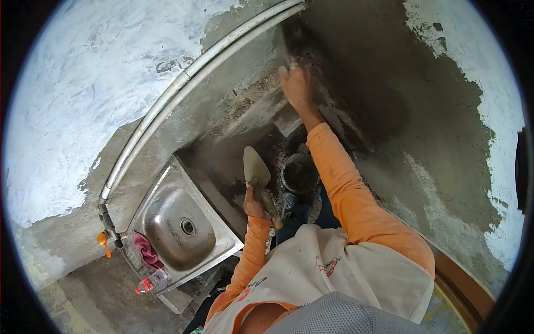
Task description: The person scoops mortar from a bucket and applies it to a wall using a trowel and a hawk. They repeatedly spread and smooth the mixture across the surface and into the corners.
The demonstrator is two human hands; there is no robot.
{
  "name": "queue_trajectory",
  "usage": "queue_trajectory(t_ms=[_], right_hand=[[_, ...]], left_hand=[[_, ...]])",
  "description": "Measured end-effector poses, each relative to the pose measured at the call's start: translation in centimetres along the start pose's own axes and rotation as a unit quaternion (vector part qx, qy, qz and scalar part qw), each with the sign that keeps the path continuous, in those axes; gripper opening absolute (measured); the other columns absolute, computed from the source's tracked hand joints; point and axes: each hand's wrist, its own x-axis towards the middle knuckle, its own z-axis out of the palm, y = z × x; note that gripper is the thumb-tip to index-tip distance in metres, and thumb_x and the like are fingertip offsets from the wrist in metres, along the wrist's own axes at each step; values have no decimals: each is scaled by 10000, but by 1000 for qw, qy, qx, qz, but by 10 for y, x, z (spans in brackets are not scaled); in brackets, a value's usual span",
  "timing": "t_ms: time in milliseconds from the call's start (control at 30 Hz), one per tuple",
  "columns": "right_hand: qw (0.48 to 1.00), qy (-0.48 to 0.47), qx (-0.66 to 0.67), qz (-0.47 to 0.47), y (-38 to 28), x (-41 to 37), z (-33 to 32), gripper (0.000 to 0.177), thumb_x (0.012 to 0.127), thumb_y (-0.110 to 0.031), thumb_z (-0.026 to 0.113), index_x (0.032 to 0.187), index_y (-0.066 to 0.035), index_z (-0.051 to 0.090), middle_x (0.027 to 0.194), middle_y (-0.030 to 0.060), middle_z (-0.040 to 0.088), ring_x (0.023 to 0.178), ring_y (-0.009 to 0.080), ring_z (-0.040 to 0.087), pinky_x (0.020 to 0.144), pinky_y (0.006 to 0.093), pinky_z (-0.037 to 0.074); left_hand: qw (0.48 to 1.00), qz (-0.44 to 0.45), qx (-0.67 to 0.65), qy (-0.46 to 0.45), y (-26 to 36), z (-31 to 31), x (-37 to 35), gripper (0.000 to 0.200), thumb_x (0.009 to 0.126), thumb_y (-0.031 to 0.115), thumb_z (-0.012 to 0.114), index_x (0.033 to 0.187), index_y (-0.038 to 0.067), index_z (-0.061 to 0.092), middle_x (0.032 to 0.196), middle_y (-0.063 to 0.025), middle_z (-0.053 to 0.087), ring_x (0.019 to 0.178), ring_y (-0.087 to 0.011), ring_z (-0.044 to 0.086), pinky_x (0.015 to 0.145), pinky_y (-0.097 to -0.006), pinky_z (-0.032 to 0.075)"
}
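My left hand (255,205) is closed around a pointed trowel (256,168) near its wooden handle, with the blade directed away from me. My right hand (298,88) reaches out to the wall corner, its fingers curled and slightly blurred. Whatever it grips there is too smeared to make out. Rough, dark patches of the plastered wall (245,107) lie around that hand. Below my right forearm stands a dark bucket (300,173), close to my feet.
To the left is a steel sink (178,222) with a pink cloth (147,250) and a plastic bottle (152,283) on its edge. An orange-handled tap (104,242) projects from the wall. Two white pipes (183,80) run up the wall to the corner.
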Motion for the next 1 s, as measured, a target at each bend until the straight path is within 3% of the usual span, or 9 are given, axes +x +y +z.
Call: queue_trajectory(t_ms=[67,133,233,333,433,567,767,867,1000], right_hand=[[999,36,-16,22,15,7,2,359,930,-227,682,1162,46,661,989,292,697,918,464,683,817,527,546],[984,163,-70,3,18,28,3,362,921,-280,695,934,81,713,890,311,697,866,503,677,789,556,539],[992,64,-100,36,16,59,17,384,951,-199,666,1244,45,618,971,286,700,904,465,688,797,519,554],[998,-3,-55,36,0,69,42,449,941,-212,675,1308,30,583,1013,287,693,917,458,687,792,530,553],[999,50,-10,19,-17,36,61,397,919,-256,692,1144,68,641,1069,304,676,994,458,668,852,534,535],[999,38,10,-29,-11,-8,33,407,918,-254,687,1168,62,631,1067,290,683,988,459,668,839,538,533],[987,-30,-31,152,-12,63,3,422,906,-253,701,1191,53,649,1023,304,692,974,461,682,858,532,535],[997,27,-69,13,-33,49,37,267,934,-234,685,994,24,722,928,260,718,840,439,712,758,507,569],[993,56,-101,29,-12,16,14,369,936,-266,690,1184,5,655,1035,255,720,942,434,709,823,516,563]], left_hand=[[1000,1,-2,-4,1,-2,6,405,1008,328,554,1258,21,643,1133,-96,698,930,-235,677,812,-375,558],[1000,0,-3,-7,1,-6,7,400,1011,320,550,1257,20,645,1127,-96,701,919,-236,679,802,-373,560],[1000,0,-13,-9,-1,-10,9,395,1015,318,542,1254,23,650,1128,-96,700,922,-237,680,804,-371,561],[1000,-5,-12,-19,-6,-18,5,404,1020,321,531,1267,22,642,1146,-97,696,962,-240,675,835,-378,556],[999,-10,-38,-18,-8,-13,2,423,1017,334,530,1279,18,633,1164,-97,693,994,-243,670,866,-385,549],[999,-47,-19,-8,-3,-3,-7,450,1010,357,541,1291,16,626,1188,-100,688,1015,-248,665,882,-386,541],[1000,-2,5,-17,-12,-24,10,440,1009,350,540,1278,15,636,1174,-94,690,1018,-244,664,881,-378,536],[1000,7,19,-14,-13,-19,11,432,1011,343,538,1270,12,642,1166,-90,690,1019,-236,661,883,-373,533],[1000,-14,-4,-9,-9,-15,7,438,1014,343,546,1267,-1,642,1164,-98,689,1020,-225,656,883,-370,533]])
